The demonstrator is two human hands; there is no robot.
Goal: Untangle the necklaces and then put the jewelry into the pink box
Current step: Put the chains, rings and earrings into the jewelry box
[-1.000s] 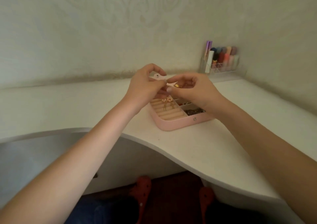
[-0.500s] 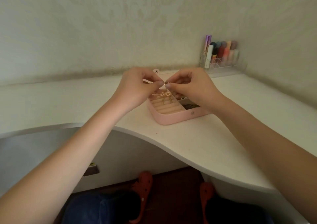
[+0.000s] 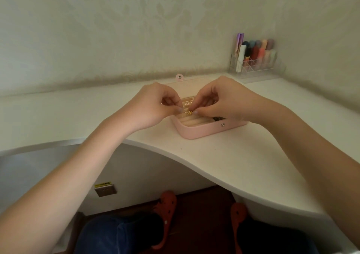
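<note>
Hands: left hand (image 3: 153,105) and right hand (image 3: 224,102) both pinch a small gold jewelry piece (image 3: 188,113).
Place: just above the open pink box (image 3: 196,131).
Advice: lower gently, release only once seated.

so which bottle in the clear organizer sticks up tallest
The purple-capped tube at the left end of the clear organizer; its top rises above the row of rounded coloured caps beside it.

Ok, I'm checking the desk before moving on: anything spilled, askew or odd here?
Nothing stands out. The pink box lies open on the desk, and both hands pinch a small gold piece over it.
</note>
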